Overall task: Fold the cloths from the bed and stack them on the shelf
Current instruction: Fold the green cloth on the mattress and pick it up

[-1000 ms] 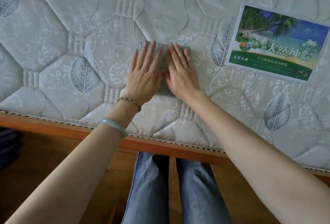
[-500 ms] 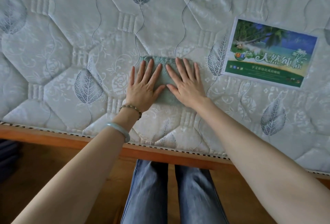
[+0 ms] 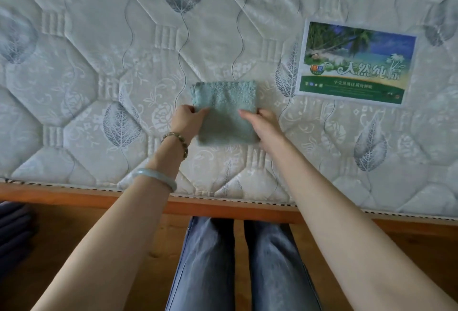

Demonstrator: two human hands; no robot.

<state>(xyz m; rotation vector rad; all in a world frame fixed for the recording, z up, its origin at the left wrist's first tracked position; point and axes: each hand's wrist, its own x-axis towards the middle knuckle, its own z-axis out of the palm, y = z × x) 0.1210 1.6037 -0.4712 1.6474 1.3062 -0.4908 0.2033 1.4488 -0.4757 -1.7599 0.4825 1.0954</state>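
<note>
**Head view: soft folded cloth held by both side edges**

The small green terry cloth (image 3: 224, 115) lies folded into a thick pad on the bed (image 3: 86, 75), near its front edge. The left hand (image 3: 187, 118) and right hand (image 3: 265, 122) each pinch a side edge, thumb on top, fingers tucked beneath and hidden. It looks light, limp and grippy, so supporting both sides should keep the layers together. No shelf shows, and a dark stack (image 3: 12, 231) at far left is cut off.
</note>
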